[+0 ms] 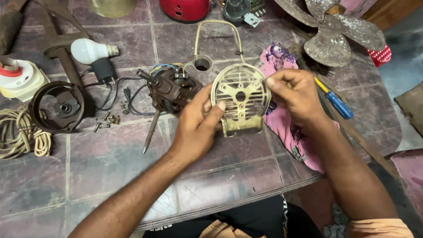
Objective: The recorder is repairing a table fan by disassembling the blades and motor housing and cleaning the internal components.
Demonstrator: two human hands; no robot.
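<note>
Grille cover (241, 103), cream and slotted, is held upright above the tiled table (105, 169), between both hands. Left hand (197, 124) reaches in palm-up, its thumb pressed on the lower left rim; right hand (292, 95) pinches the upper right edge. Its cord seems to run to the motor (173, 90) just behind.

A single camera rides on the person's head, looking steeply down and forward over the table (105, 169) from close range. The table's near edge and the person's lap sit lowest in view.
</note>
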